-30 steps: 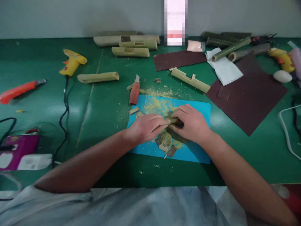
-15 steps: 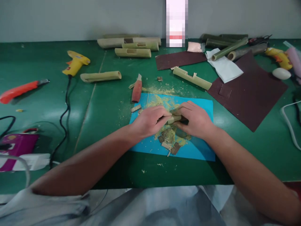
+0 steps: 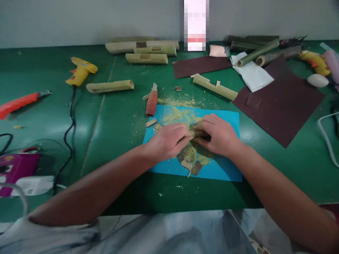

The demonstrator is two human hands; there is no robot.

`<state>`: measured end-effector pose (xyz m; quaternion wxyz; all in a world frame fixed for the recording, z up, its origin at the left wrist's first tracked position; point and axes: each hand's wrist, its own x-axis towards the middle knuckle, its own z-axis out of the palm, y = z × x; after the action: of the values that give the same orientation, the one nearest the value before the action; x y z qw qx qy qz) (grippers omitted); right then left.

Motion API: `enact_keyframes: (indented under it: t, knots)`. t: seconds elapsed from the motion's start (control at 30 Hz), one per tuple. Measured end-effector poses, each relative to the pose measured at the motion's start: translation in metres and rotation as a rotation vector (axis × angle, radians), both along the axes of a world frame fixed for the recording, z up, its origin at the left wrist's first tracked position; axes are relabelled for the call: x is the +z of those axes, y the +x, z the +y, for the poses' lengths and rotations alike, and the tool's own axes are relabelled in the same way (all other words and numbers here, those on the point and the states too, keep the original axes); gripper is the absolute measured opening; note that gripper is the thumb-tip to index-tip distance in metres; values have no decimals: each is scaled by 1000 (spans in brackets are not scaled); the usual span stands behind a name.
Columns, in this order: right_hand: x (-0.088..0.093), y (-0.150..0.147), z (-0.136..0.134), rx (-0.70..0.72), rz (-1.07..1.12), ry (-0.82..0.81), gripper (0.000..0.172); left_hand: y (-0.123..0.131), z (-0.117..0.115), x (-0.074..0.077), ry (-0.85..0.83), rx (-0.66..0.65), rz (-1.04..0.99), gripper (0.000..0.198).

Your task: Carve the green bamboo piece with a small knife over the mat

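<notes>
Over the blue sheet (image 3: 227, 165), my two hands meet around a short bamboo piece (image 3: 199, 133). My left hand (image 3: 172, 140) pinches toward its left end with thumb and fingers; whether it also holds sandpaper is hidden. My right hand (image 3: 218, 135) wraps round the right end, fingers over the top and thumb below. Most of the piece is covered by the fingers. Just under the hands lie small brown sandpaper scraps (image 3: 196, 168) and yellowish bamboo dust (image 3: 189, 154).
A red-handled knife (image 3: 152, 102) lies left of the sheet. Beyond are a notched bamboo tube (image 3: 215, 87), dark sandpaper sheets (image 3: 280, 106) and more bamboo tubes (image 3: 147, 59). A yellow glue gun (image 3: 81, 71), its black cord, and an orange cutter (image 3: 22, 104) are at left.
Both hands stay together over the sheet. My left fingers have closed farther over the bamboo piece, so less of it shows. The whole view has shifted slightly.
</notes>
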<state>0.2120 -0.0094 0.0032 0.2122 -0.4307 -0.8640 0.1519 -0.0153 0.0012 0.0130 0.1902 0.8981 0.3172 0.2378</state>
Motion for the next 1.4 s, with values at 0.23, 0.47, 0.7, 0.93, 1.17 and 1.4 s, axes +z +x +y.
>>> enact_keyframes:
  t: [0.23,0.47,0.7,0.93,1.17,1.4]
  knots:
    - [1,-1,-1,-4,13,-10,17,-1,1,1,-17,42,-45,18]
    - [1,-1,-3,11,-3,22,19,2,-4,3,-49,3,-92,19]
    - [6,7,-2,-57,-86,55,21,-1,-4,9,-153,60,-69,14]
    - [6,8,-4,7,-22,51,16,-1,-3,13,-112,69,-22,13]
    - [9,4,-7,39,-55,45,23,-1,-1,11,-128,-23,-70,11]
    - [8,11,-3,24,-67,11,25,-3,-1,13,-130,-53,-11,15]
